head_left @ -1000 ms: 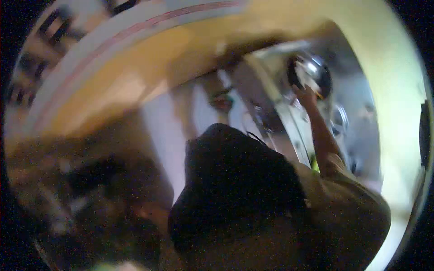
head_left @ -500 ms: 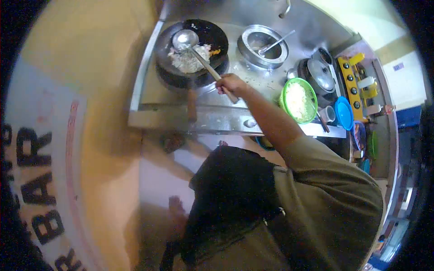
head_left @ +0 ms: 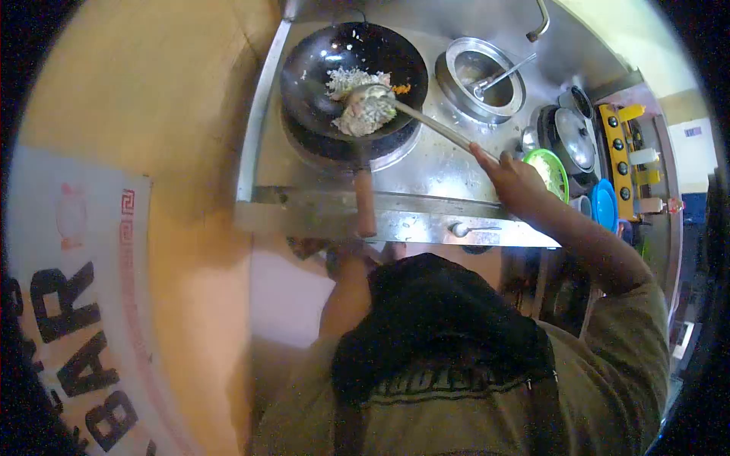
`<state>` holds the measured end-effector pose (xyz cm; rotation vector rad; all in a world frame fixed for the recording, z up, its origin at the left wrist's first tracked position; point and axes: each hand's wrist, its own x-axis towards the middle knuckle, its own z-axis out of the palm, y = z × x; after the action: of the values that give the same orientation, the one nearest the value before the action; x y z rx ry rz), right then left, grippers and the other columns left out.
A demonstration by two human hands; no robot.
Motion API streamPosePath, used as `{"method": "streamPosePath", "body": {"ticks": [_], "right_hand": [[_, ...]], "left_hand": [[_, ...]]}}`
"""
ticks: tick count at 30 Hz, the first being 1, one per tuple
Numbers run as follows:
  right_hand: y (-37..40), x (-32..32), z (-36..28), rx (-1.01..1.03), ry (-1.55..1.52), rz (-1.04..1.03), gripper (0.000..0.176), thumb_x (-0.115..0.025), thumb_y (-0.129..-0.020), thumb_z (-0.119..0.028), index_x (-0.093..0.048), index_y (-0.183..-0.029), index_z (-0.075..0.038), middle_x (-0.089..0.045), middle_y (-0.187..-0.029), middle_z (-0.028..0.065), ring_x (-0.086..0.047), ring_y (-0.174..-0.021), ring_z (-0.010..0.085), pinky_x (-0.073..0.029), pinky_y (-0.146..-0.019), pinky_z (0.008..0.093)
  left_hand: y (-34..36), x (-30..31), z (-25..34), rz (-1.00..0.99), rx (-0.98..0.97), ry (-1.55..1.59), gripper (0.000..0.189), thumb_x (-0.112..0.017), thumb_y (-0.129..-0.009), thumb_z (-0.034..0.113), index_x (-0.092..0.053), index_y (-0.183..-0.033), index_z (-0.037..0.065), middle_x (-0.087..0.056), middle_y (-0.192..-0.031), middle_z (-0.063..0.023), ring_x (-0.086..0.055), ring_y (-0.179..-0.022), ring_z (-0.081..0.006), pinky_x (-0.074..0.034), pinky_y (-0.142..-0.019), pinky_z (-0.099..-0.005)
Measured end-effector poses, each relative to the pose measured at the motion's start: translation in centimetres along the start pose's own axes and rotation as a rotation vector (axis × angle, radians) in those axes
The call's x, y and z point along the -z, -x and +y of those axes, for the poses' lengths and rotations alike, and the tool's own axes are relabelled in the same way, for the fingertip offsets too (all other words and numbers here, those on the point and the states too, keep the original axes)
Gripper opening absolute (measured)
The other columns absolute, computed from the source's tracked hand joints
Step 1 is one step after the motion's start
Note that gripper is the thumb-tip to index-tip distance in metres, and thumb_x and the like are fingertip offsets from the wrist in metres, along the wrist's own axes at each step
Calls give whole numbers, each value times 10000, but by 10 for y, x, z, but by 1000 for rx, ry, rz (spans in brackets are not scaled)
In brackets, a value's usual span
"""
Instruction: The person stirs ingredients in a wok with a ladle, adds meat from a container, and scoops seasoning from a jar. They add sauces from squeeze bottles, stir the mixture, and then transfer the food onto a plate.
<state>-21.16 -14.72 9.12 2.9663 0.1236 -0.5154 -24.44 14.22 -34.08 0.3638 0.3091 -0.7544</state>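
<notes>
My right hand is closed around the handle of a long metal ladle, index finger stretched along it. The ladle's bowl lies in a black wok, among white, rice-like food with a few orange bits. The wok sits over a round burner, its wooden handle pointing toward me across the counter's front edge. Just below that handle's end is my left hand, low in front of the counter. Shadow hides its fingers, and I cannot tell whether they hold anything.
Right of the wok stands a round metal pot with a spoon in it. Farther right are a green basin of pale shreds, a lidded pot, a blue bowl and a yellow rack with bottles. A faucet hangs above.
My right hand has moved right, and the ladle bowl has come down and right into the food, which is now heaped around it. My left arm has shifted right, nearer the wok handle. The camera view has shifted.
</notes>
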Motion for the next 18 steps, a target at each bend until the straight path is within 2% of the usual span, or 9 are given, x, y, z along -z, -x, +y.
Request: {"method": "streamPosePath", "body": {"ticks": [2, 5, 9, 10, 12, 13, 15, 17, 18], "right_hand": [[-17, -5, -10, -109, -14, 55, 655, -410, -786, 27, -232, -1381, -180, -549, -815, 227, -591, -671, 349, -481, -575, 441], [-47, -24, -35, -46, -152, 160, 606, -388, -807, 13, -247, -1372, -151, -555, -831, 227, -591, -660, 348, -484, -590, 435], [17, 18, -37, -63, 53, -103, 582, -403, -812, -3, -256, -1366, -107, -544, -818, 234, -594, -635, 324, -478, -500, 416], [18, 11, -29, -40, 154, -39, 459, -390, -860, -86, -313, -1312, -51, -578, -757, 183, -611, -585, 309, -503, -467, 411], [-16, -1, -27, -67, 35, 88, 429, -398, -863, -98, -340, -1286, -49, -578, -744, 178, -607, -565, 305, -502, -457, 402], [-35, -12, -32, -91, -88, 213, 400, -406, -866, -109, -367, -1259, -48, -578, -731, 174, -602, -545, 300, -501, -447, 392], [-45, -29, -48, 2, 62, 270, 407, -423, -860, -124, -376, -1256, -44, -568, -676, 163, -591, -495, 264, -492, -420, 385], [-4, -5, -66, 30, 104, 158, 490, -428, -852, -120, -318, -1327, -80, -562, -664, 151, -583, -475, 249, -478, -395, 399], [-1, -17, -59, 35, 142, 151, 521, -434, -846, -118, -294, -1347, -99, -563, -664, 146, -582, -470, 249, -473, -386, 401]], "left_hand": [[10, -6, 11, 48, 26, -104, 350, -466, -851, 378, -547, -1084, 130, -557, -1122, -103, -536, -996, -284, -424, -853, -497], [26, -21, 34, 127, 99, -325, 385, -456, -856, 404, -541, -1094, 113, -549, -1129, -120, -532, -992, -301, -430, -848, -499], [54, -48, 60, 180, 176, -742, 434, -443, -862, 438, -533, -1107, 90, -538, -1140, -143, -527, -987, -325, -438, -842, -503], [63, -59, 68, 180, 198, -867, 447, -440, -864, 446, -531, -1110, 84, -535, -1142, -148, -526, -986, -331, -440, -840, -504], [74, -86, 78, 162, 249, -1057, 473, -434, -867, 463, -527, -1117, 73, -530, -1148, -160, -523, -983, -342, -444, -837, -506], [78, -104, 83, 163, 246, -1070, 473, -434, -867, 463, -527, -1117, 73, -530, -1148, -160, -523, -983, -342, -444, -837, -506], [77, -144, 94, 92, 659, -289, 481, -477, -853, 448, -518, -1103, 39, -548, -1059, -179, -536, -928, -349, -457, -839, -474], [52, -177, 87, -250, 363, -425, 396, -521, -844, 389, -539, -998, 25, -571, -910, -161, -563, -826, -308, -477, -789, -434], [28, -211, 90, -190, 373, -287, 312, -526, -842, 341, -544, -917, 39, -568, -814, -128, -566, -747, -273, -483, -735, -409]]}}
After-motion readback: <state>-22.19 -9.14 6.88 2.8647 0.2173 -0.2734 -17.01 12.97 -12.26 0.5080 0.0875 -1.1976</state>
